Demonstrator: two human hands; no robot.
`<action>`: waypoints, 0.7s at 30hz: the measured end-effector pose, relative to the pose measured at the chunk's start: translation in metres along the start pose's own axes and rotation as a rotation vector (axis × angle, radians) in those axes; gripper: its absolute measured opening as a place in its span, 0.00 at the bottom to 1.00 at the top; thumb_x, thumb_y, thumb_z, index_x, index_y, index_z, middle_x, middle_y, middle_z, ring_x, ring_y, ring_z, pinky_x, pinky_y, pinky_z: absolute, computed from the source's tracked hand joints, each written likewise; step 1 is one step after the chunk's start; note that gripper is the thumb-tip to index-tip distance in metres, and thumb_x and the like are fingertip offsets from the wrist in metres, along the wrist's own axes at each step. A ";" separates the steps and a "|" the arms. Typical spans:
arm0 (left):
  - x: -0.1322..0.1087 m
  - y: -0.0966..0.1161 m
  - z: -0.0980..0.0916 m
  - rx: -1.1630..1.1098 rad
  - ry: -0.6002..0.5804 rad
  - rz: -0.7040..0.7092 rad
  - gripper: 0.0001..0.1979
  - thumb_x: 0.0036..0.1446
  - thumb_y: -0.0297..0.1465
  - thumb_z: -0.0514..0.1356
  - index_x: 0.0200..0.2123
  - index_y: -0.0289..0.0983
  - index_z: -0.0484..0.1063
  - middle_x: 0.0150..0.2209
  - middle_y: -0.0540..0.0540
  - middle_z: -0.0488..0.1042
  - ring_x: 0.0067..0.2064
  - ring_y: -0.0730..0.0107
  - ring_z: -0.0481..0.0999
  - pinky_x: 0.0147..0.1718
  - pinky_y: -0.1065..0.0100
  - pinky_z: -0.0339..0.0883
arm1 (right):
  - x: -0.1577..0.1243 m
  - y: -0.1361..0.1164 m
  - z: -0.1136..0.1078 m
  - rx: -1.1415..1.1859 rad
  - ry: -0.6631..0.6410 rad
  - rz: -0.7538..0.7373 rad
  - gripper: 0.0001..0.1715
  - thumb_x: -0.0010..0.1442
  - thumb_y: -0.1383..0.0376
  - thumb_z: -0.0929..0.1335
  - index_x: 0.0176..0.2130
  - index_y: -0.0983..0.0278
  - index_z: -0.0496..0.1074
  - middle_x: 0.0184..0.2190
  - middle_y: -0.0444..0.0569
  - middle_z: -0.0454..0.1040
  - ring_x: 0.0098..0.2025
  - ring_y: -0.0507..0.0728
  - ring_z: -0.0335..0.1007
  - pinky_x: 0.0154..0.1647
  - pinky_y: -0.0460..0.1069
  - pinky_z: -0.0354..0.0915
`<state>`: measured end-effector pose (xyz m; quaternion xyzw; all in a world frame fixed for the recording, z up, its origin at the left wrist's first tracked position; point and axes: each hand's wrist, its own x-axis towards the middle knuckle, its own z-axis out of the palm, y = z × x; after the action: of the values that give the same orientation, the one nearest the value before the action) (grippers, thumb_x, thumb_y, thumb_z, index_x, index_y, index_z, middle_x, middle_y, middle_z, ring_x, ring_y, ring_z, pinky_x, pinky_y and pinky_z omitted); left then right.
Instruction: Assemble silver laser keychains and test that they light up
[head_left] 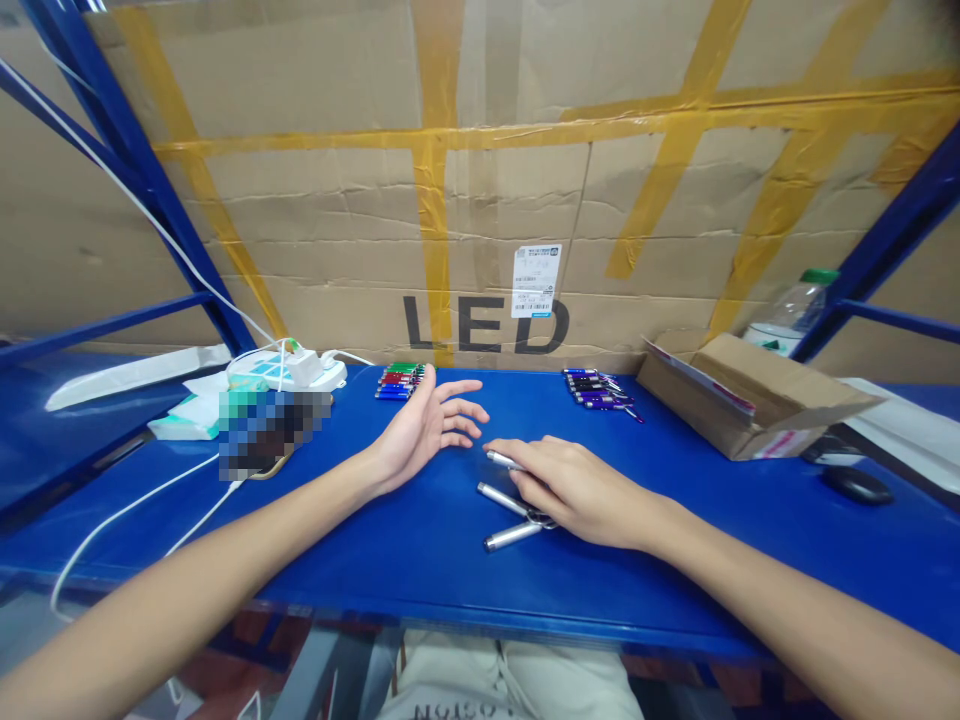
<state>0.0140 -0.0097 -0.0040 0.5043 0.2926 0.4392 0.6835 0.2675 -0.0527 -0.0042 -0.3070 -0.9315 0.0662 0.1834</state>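
Observation:
My right hand (574,490) is low over the blue table, with its fingers closed on a silver pen-shaped tube (504,459). Under and beside that hand, two more silver tubes (513,537) lie on the table, with small metal rings near their inner ends. My left hand (426,430) is open and empty, its fingers spread toward the right. Just behind it sits a row of green, red and blue pen-shaped tubes (397,381), partly covered by the thumb. Further right, a group of purple and dark tubes (600,390) lies near the cardboard wall.
At the left are a phone (277,435) on a cable, a white power strip (330,374) and a tissue pack (187,412). To the right stand an open cardboard box (772,400), a black mouse (857,485) and a green-capped bottle (795,305). Taped cardboard (337,230) closes the back.

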 end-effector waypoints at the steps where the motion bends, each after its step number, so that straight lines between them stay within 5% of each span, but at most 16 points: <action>1: 0.000 0.000 0.000 0.000 0.000 0.001 0.39 0.72 0.61 0.48 0.62 0.34 0.74 0.45 0.37 0.81 0.41 0.61 0.81 0.40 0.65 0.73 | 0.000 0.000 0.000 0.000 -0.002 0.000 0.21 0.77 0.66 0.61 0.65 0.60 0.70 0.44 0.51 0.82 0.42 0.60 0.77 0.45 0.53 0.68; 10: -0.001 0.000 0.001 0.008 0.003 0.001 0.38 0.72 0.61 0.49 0.62 0.35 0.75 0.44 0.37 0.81 0.41 0.60 0.81 0.40 0.65 0.73 | -0.001 0.002 0.001 -0.029 -0.103 0.003 0.23 0.79 0.63 0.61 0.69 0.61 0.66 0.48 0.54 0.75 0.43 0.59 0.77 0.44 0.53 0.73; 21: -0.001 0.000 0.001 0.012 -0.009 -0.002 0.39 0.72 0.61 0.48 0.62 0.34 0.74 0.44 0.37 0.81 0.41 0.61 0.80 0.40 0.65 0.73 | 0.000 0.003 0.002 -0.014 -0.061 -0.013 0.16 0.79 0.65 0.62 0.61 0.63 0.71 0.48 0.54 0.79 0.48 0.62 0.76 0.49 0.55 0.72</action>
<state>0.0142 -0.0106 -0.0039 0.5100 0.2927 0.4347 0.6821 0.2685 -0.0499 -0.0067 -0.3002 -0.9390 0.0680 0.1531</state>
